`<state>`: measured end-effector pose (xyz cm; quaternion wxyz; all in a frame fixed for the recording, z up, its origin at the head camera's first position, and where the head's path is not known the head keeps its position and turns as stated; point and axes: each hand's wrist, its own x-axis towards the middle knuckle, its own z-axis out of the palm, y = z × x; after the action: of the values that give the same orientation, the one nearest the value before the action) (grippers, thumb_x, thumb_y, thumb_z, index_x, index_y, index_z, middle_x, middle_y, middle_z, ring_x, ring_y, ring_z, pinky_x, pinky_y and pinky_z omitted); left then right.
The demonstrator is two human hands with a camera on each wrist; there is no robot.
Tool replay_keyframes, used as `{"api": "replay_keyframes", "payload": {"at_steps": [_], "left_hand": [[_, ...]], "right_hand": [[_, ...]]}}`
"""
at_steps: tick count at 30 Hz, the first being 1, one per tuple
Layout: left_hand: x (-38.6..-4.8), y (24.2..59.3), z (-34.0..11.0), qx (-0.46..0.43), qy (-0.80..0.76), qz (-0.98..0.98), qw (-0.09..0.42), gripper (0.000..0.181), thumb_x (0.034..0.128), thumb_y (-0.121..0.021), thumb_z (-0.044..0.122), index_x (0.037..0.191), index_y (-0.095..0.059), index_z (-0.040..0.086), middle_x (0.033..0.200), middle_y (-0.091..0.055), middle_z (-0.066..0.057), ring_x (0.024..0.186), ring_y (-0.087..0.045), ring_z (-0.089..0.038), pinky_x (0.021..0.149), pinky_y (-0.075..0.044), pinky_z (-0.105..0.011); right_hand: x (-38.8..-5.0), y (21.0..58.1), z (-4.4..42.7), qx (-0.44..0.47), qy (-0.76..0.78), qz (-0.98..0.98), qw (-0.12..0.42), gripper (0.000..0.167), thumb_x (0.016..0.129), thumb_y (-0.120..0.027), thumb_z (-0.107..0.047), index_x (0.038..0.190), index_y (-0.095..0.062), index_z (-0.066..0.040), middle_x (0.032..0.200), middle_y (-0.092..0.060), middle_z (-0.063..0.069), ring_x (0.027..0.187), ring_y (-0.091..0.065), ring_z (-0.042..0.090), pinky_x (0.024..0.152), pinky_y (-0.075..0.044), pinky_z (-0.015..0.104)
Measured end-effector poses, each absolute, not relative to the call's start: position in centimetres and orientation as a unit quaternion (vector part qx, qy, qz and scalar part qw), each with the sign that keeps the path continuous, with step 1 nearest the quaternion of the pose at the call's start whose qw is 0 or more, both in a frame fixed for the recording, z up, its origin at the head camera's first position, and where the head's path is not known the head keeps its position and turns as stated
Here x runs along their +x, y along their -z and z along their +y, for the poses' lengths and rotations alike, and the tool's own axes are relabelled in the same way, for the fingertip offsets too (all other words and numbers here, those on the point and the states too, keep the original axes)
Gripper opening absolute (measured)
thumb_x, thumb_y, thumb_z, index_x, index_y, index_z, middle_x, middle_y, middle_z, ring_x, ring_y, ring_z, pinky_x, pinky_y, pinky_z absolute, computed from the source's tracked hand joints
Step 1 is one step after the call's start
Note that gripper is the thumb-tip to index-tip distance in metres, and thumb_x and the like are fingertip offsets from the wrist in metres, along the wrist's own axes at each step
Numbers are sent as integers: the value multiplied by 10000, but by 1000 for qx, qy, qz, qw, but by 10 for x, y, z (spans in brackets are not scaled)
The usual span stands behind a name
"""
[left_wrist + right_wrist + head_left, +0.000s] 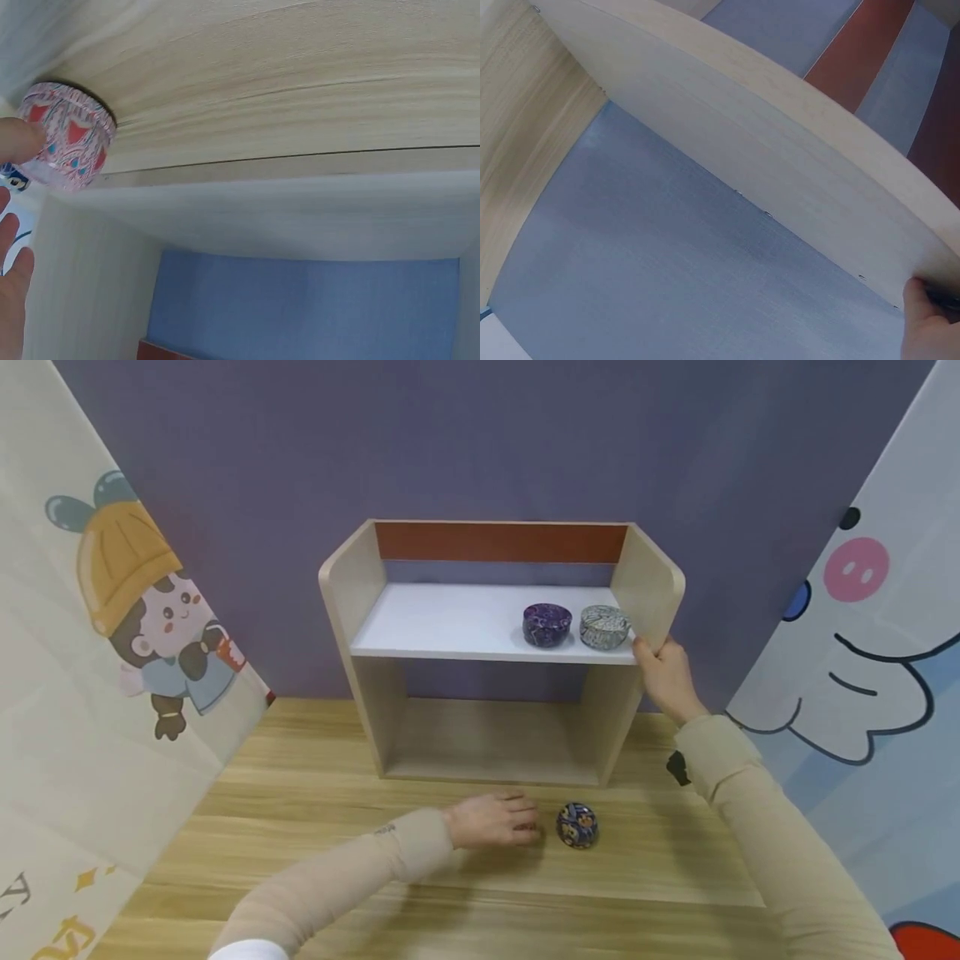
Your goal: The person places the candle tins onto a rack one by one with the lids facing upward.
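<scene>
- Small round tin patterned in pink, red and white (75, 142): between the thumb and fingers of the left hand (493, 820); from here I can't tell whether the thumb touches it.
- Round tin with a dark blue, multicoloured print (577, 825): just beyond those fingertips, top facing up.
- Pale wooden two-tier shelf (360, 581): upright, its side edge gripped by the right hand (670, 679).
- Grey-and-white patterned round tin (604, 627): upright on the white upper board (442, 618), near the right thumb.
- Purple marbled round tin (547, 625): upright beside it, farther from that thumb.
</scene>
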<state>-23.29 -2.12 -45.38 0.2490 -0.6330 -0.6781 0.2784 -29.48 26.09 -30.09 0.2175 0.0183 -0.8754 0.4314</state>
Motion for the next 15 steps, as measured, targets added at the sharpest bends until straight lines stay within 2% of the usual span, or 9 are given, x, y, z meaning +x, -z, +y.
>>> {"api": "replay_keyframes", "payload": {"at_steps": [6, 15], "left_hand": [[-238, 465, -18, -628, -293, -676, 250, 423, 828, -592, 226, 1223, -516, 356, 1291, -522, 95, 1200, -482, -119, 1044, -382, -302], [-244, 478, -15, -607, -285, -706, 230, 415, 836, -582, 214, 1216, -518, 370, 1283, -505, 103, 1175, -487, -152, 922, -487, -293]], "right_hand": [[-294, 301, 261, 18, -430, -875, 221, 408, 942, -376, -313, 975, -492, 76, 908, -521, 218, 812, -443, 283, 667, -368, 314], [-292, 300, 260, 20, -430, -876, 219, 427, 943, -374, -320, 1003, -495, 84, 921, -530, 216, 813, -446, 274, 666, -375, 308]]}}
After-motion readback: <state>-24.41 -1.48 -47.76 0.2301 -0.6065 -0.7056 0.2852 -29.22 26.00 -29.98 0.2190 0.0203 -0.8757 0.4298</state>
